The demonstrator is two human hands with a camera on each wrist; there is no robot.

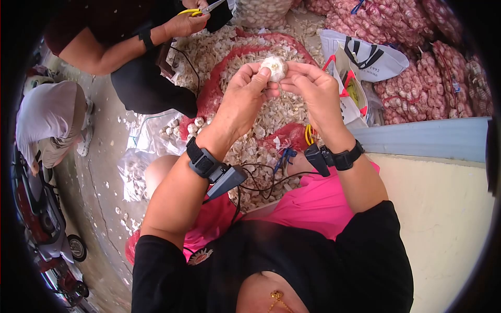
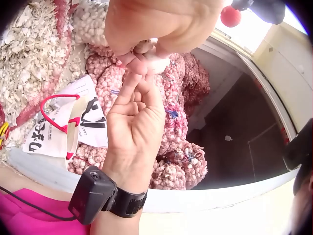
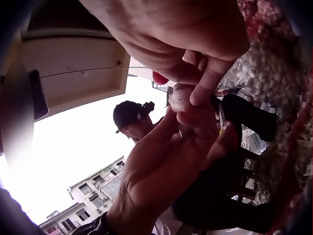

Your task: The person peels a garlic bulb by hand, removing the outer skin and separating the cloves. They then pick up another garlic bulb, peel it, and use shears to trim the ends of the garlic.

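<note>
A whitish garlic bulb (image 1: 274,68) is held up in front of me over a heap of dry garlic skins (image 1: 250,151). My left hand (image 1: 241,103) grips it from the left, thumb laid across its near side and fingers behind. From the other side my right hand (image 1: 319,93) pinches at the bulb's edge with thumb and fingertips. In the right wrist view the bulb (image 3: 179,99) shows between both hands' fingertips. The left wrist view has my left hand (image 2: 164,24) at the top, partly covering the bulb, with my right hand (image 2: 137,122) below.
Red net sacks of garlic (image 1: 417,86) are piled at the right, beside a white bag (image 1: 365,55). Opposite me a person holds yellow-handled scissors (image 1: 195,11). Several bulbs (image 1: 195,125) lie by a clear plastic bag (image 1: 136,172). A low wall (image 1: 428,208) stands at my right.
</note>
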